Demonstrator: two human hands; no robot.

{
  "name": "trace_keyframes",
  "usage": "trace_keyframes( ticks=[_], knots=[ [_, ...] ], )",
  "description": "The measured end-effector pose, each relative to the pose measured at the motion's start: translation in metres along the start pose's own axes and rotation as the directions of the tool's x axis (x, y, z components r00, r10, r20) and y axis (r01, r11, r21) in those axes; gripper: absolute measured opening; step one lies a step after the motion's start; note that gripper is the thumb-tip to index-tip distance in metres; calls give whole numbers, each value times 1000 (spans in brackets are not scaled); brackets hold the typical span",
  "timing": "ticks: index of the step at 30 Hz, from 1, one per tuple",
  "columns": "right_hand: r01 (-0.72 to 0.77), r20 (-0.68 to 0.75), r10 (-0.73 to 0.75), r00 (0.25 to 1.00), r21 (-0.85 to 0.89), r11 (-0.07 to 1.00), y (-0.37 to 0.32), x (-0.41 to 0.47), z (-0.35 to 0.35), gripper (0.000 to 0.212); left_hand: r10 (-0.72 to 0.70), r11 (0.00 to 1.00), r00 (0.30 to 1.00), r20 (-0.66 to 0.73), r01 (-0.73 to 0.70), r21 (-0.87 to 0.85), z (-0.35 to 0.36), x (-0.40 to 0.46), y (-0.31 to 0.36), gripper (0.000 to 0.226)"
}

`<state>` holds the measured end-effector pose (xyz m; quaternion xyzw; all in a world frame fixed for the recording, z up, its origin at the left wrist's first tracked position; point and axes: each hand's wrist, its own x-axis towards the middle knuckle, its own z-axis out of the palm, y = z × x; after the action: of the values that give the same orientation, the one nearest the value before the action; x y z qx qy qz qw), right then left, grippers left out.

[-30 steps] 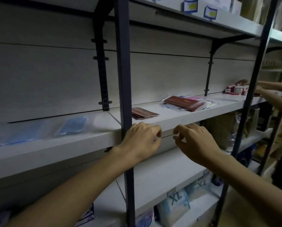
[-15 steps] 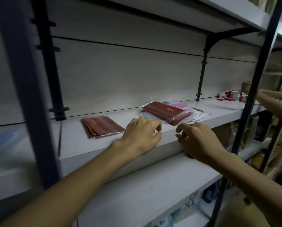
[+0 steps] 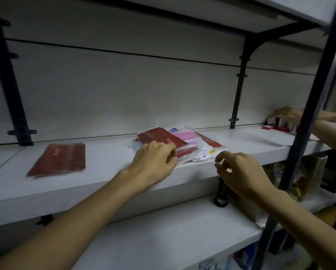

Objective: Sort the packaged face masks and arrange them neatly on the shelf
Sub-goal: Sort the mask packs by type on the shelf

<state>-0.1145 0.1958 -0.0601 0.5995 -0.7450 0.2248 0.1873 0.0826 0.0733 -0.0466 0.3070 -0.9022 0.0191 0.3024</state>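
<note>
A neat stack of dark red face mask packs [image 3: 58, 160] lies on the left of the white shelf [image 3: 104, 172]. A loose mixed pile [image 3: 200, 151] sits further right, with a red pack [image 3: 161, 137] on top and a pink pack [image 3: 183, 136] beside it. My left hand [image 3: 155, 160] reaches over the shelf edge, and its loosely curled fingertips touch the pile's front edge. My right hand [image 3: 239, 172] hovers at the shelf's front edge, just right of the pile. Its fingers are loosely curled and hold nothing.
Another person's hand [image 3: 288, 114] handles small red and white boxes [image 3: 276, 126] at the shelf's far right. A dark upright post [image 3: 303, 133] stands in front on the right. A lower shelf [image 3: 163, 240] lies beneath, with packaged goods below it.
My view and both hands have shifted right along the shelf, from the blue packs and post toward the mixed pile. My left hand now touches the pile.
</note>
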Motion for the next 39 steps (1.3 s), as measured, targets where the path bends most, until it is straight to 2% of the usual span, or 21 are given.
trace_keyframes(
  ticks=[7,12,16,20,24,27,31,34,39],
  knots=[
    [31,21,-35,999,166,986,54,27,10,15,-227,972,971,-79,231,41,14,16,8,11],
    [110,-59,-100,993,204,973,58,58,23,11,-357,920,931,-83,365,144,15,28,-2,14],
    [92,-100,-68,993,261,961,53,92,39,12,-437,864,896,-79,442,240,23,37,-12,25],
    [-38,-26,52,998,368,929,47,119,55,24,-519,803,849,-97,523,285,36,45,-17,37],
    [-133,79,112,991,346,929,46,135,73,54,-588,753,801,-109,592,288,47,50,-18,46],
    [-174,142,133,981,333,927,45,142,83,60,-629,731,766,-129,640,235,50,53,-15,46],
    [-150,152,82,985,517,843,48,152,84,34,-688,708,702,-185,705,46,53,53,-16,37],
    [-113,82,80,993,592,798,54,153,85,13,-726,683,661,-191,727,-78,53,50,-20,32],
    [-113,24,161,987,809,577,63,151,94,9,-788,613,607,-105,758,-222,51,41,-18,21]
  ],
)
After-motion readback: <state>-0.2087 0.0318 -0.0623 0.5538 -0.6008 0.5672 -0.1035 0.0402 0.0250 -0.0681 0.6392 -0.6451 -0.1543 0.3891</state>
